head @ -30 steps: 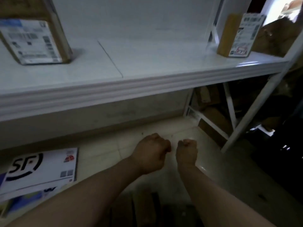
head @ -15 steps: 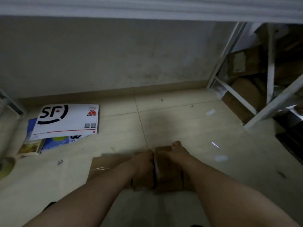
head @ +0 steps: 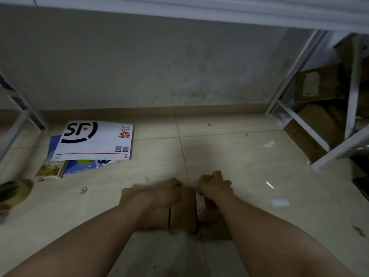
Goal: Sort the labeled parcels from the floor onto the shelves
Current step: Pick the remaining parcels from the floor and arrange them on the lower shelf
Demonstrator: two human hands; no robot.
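Note:
Several brown cardboard parcels [head: 182,212] stand side by side on the tiled floor right in front of me. My left hand [head: 166,193] is curled over the top of the left parcel. My right hand [head: 214,186] is closed on the top of the right parcel [head: 211,222], beside a white label edge. A flat piece of cardboard [head: 129,193] lies under them to the left. The white shelf edge [head: 199,13] runs across the top of the view.
A white SF envelope [head: 93,140] lies on a blue folder [head: 79,168] at the left, next to a small book [head: 50,171]. A tape roll [head: 14,193] sits at the far left. Shelf legs [head: 299,128] and stored boxes [head: 317,82] stand on the right.
My view dropped from the shelf top to the floor. Both hands went down from closed fists in the air onto the cardboard parcels and gripped their tops.

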